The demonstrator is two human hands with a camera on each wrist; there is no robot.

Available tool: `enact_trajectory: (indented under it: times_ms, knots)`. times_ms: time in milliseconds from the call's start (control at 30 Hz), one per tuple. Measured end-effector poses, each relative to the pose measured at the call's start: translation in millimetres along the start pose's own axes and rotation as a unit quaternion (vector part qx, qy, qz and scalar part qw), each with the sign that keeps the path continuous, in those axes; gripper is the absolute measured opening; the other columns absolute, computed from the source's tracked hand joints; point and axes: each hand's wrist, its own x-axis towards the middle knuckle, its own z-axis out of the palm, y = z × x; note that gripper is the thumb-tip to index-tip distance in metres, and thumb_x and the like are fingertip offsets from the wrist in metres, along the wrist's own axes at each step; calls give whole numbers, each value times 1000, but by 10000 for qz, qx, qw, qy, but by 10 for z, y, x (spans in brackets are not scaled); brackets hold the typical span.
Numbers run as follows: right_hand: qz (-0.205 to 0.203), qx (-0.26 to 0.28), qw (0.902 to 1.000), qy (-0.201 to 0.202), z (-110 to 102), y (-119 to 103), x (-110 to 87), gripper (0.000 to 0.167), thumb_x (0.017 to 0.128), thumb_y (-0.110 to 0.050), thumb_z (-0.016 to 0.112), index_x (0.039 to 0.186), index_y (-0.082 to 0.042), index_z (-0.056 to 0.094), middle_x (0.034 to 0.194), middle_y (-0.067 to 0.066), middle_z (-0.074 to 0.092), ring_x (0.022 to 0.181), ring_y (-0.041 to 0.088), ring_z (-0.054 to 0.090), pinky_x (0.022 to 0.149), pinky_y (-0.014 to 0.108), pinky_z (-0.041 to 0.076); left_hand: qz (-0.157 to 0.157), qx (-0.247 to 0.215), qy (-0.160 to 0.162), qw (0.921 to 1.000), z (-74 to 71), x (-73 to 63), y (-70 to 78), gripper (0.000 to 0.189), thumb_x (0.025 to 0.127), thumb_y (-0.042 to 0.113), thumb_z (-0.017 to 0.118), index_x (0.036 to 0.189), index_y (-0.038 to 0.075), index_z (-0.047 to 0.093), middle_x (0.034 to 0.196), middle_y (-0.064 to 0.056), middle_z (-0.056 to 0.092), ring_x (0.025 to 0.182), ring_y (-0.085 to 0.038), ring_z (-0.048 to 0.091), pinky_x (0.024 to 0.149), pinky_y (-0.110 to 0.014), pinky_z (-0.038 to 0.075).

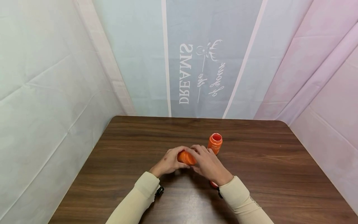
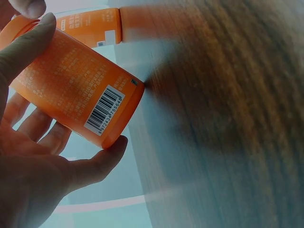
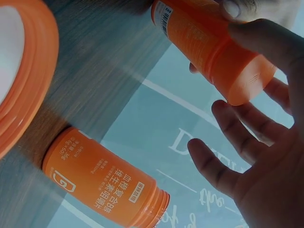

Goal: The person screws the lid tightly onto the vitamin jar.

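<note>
"So, how was the capped vitamin bottle (image 2: 80, 90) being held?"

"Over the table (image 1: 139, 133), its body was gripped by the left hand (image 1: 167, 160), thumb and fingers spread around it. Its cap (image 3: 251, 76) was pinched by the right hand (image 1: 208, 163), the other fingers apart."

"Why was it tilted?"

"Presumably so that the cap was turned toward the right hand while the body was steadied."

"And the uncapped vitamin bottle (image 1: 214, 149)?"

"It was stood upright just beyond the right hand, perhaps to be left out of the way. Near the right wrist, a loose lid (image 1: 213, 184) was partly hidden."
</note>
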Motion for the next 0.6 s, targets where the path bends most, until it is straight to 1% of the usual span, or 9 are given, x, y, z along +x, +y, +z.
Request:
enact_trajectory:
  times_ms: [67,133,300,433,600]
  knots:
    - [-38,49,10000,4,2,2,-5,73,71,-17,92,135,-13,58,117,6,59,100,26,60,72,39,49,31,15,22,10000,9,0,-1,57,77,16,88,127,11,61,120,-3,66,102,-18,63,87,-33,53]
    - [-4,74,10000,-8,3,0,-8,68,72,-18,90,132,-10,59,115,6,60,98,25,60,71,38,49,47,16,33,10000,14,-2,-4,57,77,15,88,127,10,61,120,-3,66,102,-19,63,87,-34,53]
    - [223,-36,9997,-108,-1,-18,-13,62,77,-29,88,127,-5,60,107,7,62,90,21,60,68,37,49,10,15,17,10000,14,-15,-6,59,78,13,87,130,7,59,124,-7,64,104,-20,62,89,-35,52]
    - [256,-95,9995,-141,11,-21,-22,67,76,-32,89,131,-8,58,110,7,61,93,23,60,69,38,48,19,65,27,10000,13,-20,1,59,79,12,87,131,7,59,124,-7,64,104,-20,62,89,-36,52]
    - [50,7,10000,11,32,-10,-38,73,72,-23,92,135,-11,58,114,7,60,99,26,61,71,40,48,103,128,99,9998,17,-25,11,57,77,14,88,127,10,61,120,-4,66,102,-19,63,87,-35,52]
